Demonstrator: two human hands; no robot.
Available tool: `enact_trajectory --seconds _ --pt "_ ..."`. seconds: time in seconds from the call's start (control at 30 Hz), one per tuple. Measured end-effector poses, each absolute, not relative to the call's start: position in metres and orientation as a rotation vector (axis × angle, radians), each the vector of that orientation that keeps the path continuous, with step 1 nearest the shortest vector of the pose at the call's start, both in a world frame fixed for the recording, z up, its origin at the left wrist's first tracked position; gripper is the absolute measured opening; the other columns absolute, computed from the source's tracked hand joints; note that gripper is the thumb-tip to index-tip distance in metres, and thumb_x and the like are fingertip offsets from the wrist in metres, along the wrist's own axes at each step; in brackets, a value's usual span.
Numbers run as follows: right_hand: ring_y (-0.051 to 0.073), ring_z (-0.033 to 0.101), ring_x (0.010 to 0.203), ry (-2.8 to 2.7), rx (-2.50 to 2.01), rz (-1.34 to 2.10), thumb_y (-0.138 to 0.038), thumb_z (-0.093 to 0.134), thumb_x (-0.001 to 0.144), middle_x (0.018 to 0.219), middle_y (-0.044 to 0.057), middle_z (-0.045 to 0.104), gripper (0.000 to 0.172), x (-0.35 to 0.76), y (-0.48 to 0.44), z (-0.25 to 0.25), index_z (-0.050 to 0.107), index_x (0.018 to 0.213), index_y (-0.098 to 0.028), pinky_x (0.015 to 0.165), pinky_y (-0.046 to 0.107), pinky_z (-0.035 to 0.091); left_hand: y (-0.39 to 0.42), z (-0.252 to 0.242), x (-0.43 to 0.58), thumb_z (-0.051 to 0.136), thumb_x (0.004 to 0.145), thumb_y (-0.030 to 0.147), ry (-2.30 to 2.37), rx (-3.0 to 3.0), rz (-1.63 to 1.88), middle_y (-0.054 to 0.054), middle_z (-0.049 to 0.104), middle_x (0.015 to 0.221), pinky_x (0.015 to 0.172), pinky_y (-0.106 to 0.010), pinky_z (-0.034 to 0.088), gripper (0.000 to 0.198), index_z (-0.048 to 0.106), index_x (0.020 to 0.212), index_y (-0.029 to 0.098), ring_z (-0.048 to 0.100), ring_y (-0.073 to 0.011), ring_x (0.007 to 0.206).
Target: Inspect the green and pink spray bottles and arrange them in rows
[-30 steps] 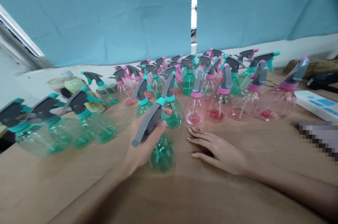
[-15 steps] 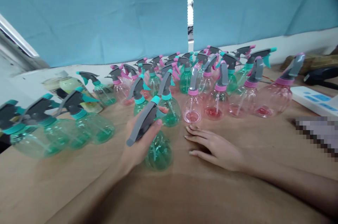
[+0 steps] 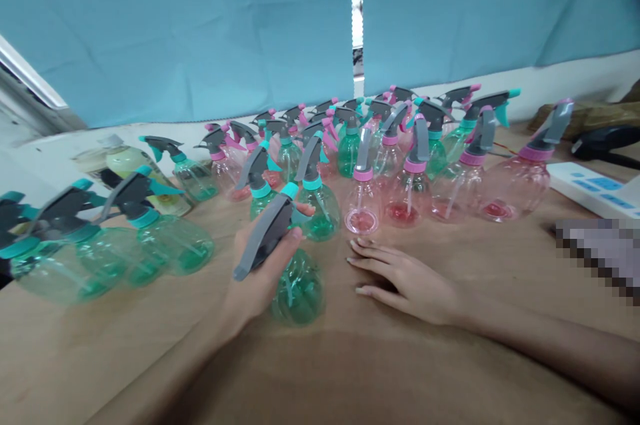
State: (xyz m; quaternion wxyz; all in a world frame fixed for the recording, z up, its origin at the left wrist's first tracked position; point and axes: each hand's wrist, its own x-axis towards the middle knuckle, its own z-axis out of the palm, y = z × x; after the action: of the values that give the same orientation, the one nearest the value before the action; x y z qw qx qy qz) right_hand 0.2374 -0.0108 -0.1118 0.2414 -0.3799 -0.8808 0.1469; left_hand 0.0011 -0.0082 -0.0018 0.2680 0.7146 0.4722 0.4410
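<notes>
My left hand (image 3: 260, 278) is wrapped round the neck of a green spray bottle (image 3: 299, 291), below its grey trigger head with a teal nozzle. The bottle's clear green body shows at the right of the hand; its neck is hidden by the fingers. Palm down on the table, my right hand (image 3: 405, 278) lies with its fingers stretched out and holds nothing. Just beyond its fingertips stands a pink spray bottle (image 3: 363, 208). Another green spray bottle (image 3: 321, 208) stands right behind the held one.
Several green spray bottles (image 3: 175, 241) stand at the left, and more green and pink ones crowd the back. A bottle with pale liquid (image 3: 125, 158) is at the back left. On the right are a white device with blue buttons (image 3: 595, 188), a black object (image 3: 607, 143) and a blurred-out flat thing (image 3: 600, 251).
The whole view has shifted very slightly. My left hand keeps its grip on the green spray bottle, and my right hand stays flat on the table.
</notes>
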Motion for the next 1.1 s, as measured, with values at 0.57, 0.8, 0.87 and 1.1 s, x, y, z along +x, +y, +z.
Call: enact_trajectory --seconds 0.57,0.8,0.87,1.1 --pt "0.026 0.038 0.138 -2.406 -1.045 0.391 -0.049 0.047 0.095 0.145 0.009 0.048 0.05 0.2369 -0.0115 -0.1103 0.054 0.136 -0.02 0.114 0.047 0.033 -0.0037 -0.0088 -0.0045 0.058 0.079 0.03 1.266 1.892 1.154 0.002 0.062 0.071 0.066 -0.032 0.041 0.014 0.07 0.084 0.026 0.053 -0.0167 0.06" --pt "0.026 0.038 0.138 -2.408 -1.03 0.39 -0.049 0.047 0.095 0.145 0.009 0.048 0.05 0.2375 -0.0107 -0.1123 0.053 0.136 -0.02 0.114 0.047 0.033 -0.0037 -0.0069 -0.0027 0.059 0.076 0.029 1.271 1.898 1.173 0.002 0.065 0.07 0.069 -0.032 0.046 0.013 0.069 0.083 0.023 0.055 -0.0167 0.06" --pt "0.026 0.037 0.138 -2.408 -1.028 0.385 -0.049 0.047 0.095 0.146 0.009 0.047 0.051 0.238 -0.0102 -0.1142 0.052 0.137 -0.02 0.114 0.047 0.032 -0.0033 -0.0072 -0.0029 0.058 0.076 0.028 1.266 1.894 1.178 0.003 0.062 0.066 0.07 -0.033 0.046 0.015 0.069 0.085 0.024 0.053 -0.0166 0.057" --pt "0.026 0.038 0.138 -2.424 -1.056 0.371 -0.049 0.046 0.096 0.146 0.009 0.048 0.051 0.2382 -0.0103 -0.1146 0.053 0.136 -0.019 0.113 0.047 0.034 -0.0019 -0.0099 -0.0039 0.058 0.075 0.025 1.215 1.855 1.177 0.001 0.063 0.069 0.067 -0.033 0.046 0.016 0.068 0.088 0.024 0.052 -0.0168 0.059"
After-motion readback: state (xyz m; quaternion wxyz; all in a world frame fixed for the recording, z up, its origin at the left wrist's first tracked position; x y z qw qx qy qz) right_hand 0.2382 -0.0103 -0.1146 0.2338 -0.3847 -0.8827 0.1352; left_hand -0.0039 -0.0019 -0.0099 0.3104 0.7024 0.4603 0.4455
